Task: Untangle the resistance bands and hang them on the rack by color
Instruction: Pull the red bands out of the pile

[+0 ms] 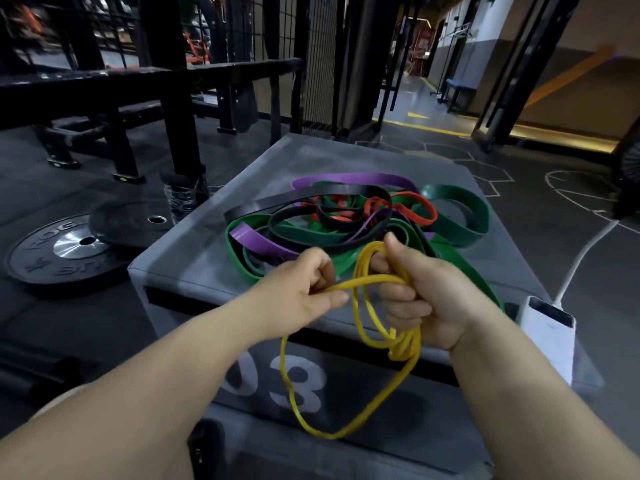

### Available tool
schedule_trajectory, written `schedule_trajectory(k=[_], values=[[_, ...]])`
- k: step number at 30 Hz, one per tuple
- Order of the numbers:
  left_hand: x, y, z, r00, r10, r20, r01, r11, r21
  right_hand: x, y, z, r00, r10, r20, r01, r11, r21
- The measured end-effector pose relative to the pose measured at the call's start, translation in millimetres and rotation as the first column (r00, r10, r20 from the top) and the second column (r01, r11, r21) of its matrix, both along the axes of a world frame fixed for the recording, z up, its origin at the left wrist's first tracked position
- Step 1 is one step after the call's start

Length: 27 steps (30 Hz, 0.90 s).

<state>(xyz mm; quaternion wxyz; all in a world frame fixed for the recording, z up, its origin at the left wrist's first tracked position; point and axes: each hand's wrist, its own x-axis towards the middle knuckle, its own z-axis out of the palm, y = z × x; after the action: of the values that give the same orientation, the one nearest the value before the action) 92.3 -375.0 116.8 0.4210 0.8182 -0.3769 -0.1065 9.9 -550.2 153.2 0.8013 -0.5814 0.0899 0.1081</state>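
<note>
A thin yellow rubber band (360, 344) is pinched by the left hand (304, 289) and gripped in the curled right hand (412, 289). If pulled apart hard, its knot would likely be tightened

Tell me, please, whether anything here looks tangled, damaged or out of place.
Yes. The yellow band, held by the left hand and right hand, is knotted below the right one. Behind it, the pile of bands on the grey box is a tangle of green, purple, black and red. No damage shows.
</note>
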Motion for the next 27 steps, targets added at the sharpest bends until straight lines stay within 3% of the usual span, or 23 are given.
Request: schedule_trajectory(k=[2,5,10,13,18,22,25,27], values=[[7.1,4.6,0.4,0.999,0.005,-0.05,-0.002,0.998,0.064,-1.7,-10.3,4.3,0.999,-0.028,0.029,0.026,0.997,0.071],[9.8,7.8,6.4,0.994,-0.011,-0.113,-0.002,0.993,-0.121,-4.4,-15.6,3.7,1.0,-0.005,-0.007,0.005,0.999,0.037],[-0.4,0.4,8.8,0.997,-0.074,0.033,0.08,0.953,-0.294,-6.1,-4.1,-14.4,0.959,0.282,-0.008,-0.282,0.959,-0.001],[-1.6,-4.8,6.9,0.996,-0.038,0.086,0.063,0.95,-0.305,-4.5,-4.1,-20.6,0.911,0.407,0.061,-0.409,0.912,0.029],[3.0,-3.9,5.2,0.996,0.026,0.089,-0.002,0.964,-0.265,-1.3,-3.7,-23.8,0.886,0.456,0.088,-0.464,0.876,0.132],[7.2,-1.8,4.4,0.998,0.013,-0.058,-0.027,0.972,-0.232,2.2,-3.1,-26.8,0.822,0.555,0.132,-0.568,0.774,0.281],[2.3,-1.6,5.0,0.915,-0.218,-0.341,0.087,0.929,-0.361,4.7,-3.7,-27.6,0.792,0.585,0.173,-0.605,0.714,0.352],[0.1,-1.5,4.4,0.856,-0.343,-0.388,0.165,0.891,-0.423,5.8,-3.8,-28.1,0.791,0.583,0.184,-0.605,0.704,0.371]])
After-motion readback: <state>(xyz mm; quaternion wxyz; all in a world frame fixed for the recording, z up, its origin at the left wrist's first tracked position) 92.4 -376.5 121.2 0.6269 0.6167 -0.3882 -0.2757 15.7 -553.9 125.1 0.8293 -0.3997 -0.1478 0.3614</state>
